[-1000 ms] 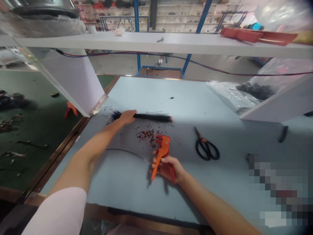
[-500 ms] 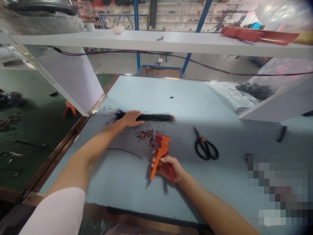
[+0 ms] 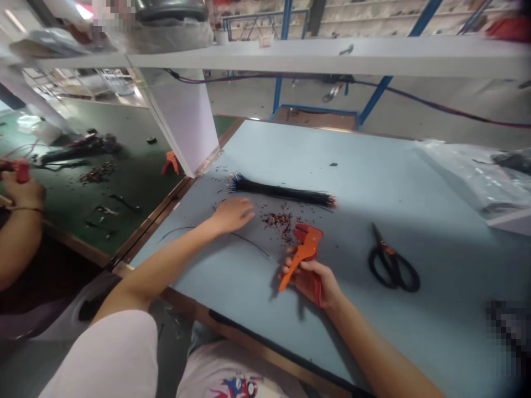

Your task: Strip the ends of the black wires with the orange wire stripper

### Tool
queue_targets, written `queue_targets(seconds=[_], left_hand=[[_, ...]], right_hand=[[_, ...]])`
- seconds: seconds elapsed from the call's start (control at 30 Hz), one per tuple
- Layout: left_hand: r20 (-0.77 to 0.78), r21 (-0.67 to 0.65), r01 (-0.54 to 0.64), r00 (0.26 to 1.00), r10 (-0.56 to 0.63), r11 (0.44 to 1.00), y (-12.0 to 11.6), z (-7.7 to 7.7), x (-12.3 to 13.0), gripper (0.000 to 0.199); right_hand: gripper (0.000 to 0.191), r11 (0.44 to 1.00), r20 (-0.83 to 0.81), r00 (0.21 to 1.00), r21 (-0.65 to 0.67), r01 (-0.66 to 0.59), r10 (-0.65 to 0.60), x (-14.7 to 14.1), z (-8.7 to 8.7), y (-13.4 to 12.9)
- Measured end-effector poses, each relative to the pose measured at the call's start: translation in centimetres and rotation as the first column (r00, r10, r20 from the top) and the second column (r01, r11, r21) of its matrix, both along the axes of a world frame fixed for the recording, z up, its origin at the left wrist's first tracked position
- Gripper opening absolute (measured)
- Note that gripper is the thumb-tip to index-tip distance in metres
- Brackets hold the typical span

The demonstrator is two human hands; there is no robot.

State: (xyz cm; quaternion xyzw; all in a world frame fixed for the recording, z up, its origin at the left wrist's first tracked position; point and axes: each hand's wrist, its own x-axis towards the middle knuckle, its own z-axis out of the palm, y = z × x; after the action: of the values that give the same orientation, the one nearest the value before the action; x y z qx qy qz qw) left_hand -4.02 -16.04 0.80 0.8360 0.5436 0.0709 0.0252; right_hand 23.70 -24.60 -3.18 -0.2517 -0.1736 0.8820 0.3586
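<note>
Bundle: laid on the table.
Left hand: held loosely open just beside the bundle, nothing seen gripped.
Right hand: closed around the stripper, in front of the bundle.
Scraps: strewn near the bundle.

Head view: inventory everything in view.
worktable: 1, pale blue, centre
wire bundle: 1, black, on worktable
clippings: uncounted, dark and reddish, near bundle
loose wire: 1, dark, worktable's left
wire stripper: 1, orange and red, in right hand
scissors: 1, black, right of stripper
plastic bag: 1, clear, far right
shelf: 1, white, overhead
cables: uncounted, red and blue, below shelf
second tool: 1, orange, green table
background shelving: blurred, pale
co-worker's hand: 1, far left
left hand: 1, bare, near bundle
right hand: 1, bare, around stripper
</note>
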Motion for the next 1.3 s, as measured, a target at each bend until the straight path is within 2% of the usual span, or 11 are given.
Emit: queue_targets(seconds=[0.1,0.23,0.37,0.57,0.67,0.8,0.93,1.0,1.1,1.17,1.3], left_hand=[[0.08,0.009,-0.048,0.996,0.047,0.999,-5.1,-1.6,-2.9,0.047],[0.254,0.062,-0.063,0.966,0.046,0.996,-8.1,-3.9,-4.0,0.022],[0.279,0.053,-0.011,0.96,-0.005,0.999,-7.7,-4.2,-2.8,0.019],[0.288,0.05,-0.157,0.948,0.137,0.986,-7.0,-3.9,-1.2,0.018],[0.323,0.057,-0.189,0.932,0.161,0.98,-6.4,-3.1,1.7,0.02],[0.361,0.105,-0.058,0.932,0.017,0.993,-5.6,-2.2,7.8,0.02],[0.314,0.229,0.23,0.902,-0.295,0.946,-6.6,-2.7,11.1,0.022],[0.273,0.238,0.304,0.891,-0.364,0.922,-7.6,-3.2,10.9,0.022],[0.276,0.209,0.276,0.904,-0.327,0.938,-8.0,-3.3,8.9,0.021],[0.288,0.246,0.248,0.905,-0.315,0.937,-7.1,-3.0,7.4,0.021],[0.329,0.385,0.139,0.903,-0.277,0.912,-4.1,-2.4,5.1,0.02]], right_hand=[[0.031,1.0,0.016,1.0,0.001,0.013,-0.013,-0.1,0.1,0.0],[0.031,1.0,0.041,0.999,0.002,0.021,-0.021,-0.1,0.2,-0.1],[0.037,0.999,0.08,0.996,0.0,0.048,-0.048,0.1,-0.1,-0.2],[0.042,0.999,0.087,0.995,-0.013,0.047,-0.046,0.0,-0.2,-0.3],[0.041,0.997,0.079,0.994,-0.009,0.071,-0.07,0.2,-0.3,-0.4],[0.034,0.988,0.09,0.984,0.045,0.147,-0.151,1.1,-0.3,-0.1],[0.017,0.966,0.109,0.968,0.151,0.21,-0.227,1.9,0.2,0.6],[0.013,0.967,0.141,0.964,0.156,0.204,-0.226,1.8,0.4,0.5],[0.017,0.985,0.159,0.975,0.092,0.144,-0.157,1.1,0.6,0.2],[0.017,0.983,0.123,0.977,0.076,0.165,-0.174,1.0,0.9,0.4],[0.009,0.92,0.028,0.924,0.112,0.376,-0.382,2.4,1.5,2.0]])
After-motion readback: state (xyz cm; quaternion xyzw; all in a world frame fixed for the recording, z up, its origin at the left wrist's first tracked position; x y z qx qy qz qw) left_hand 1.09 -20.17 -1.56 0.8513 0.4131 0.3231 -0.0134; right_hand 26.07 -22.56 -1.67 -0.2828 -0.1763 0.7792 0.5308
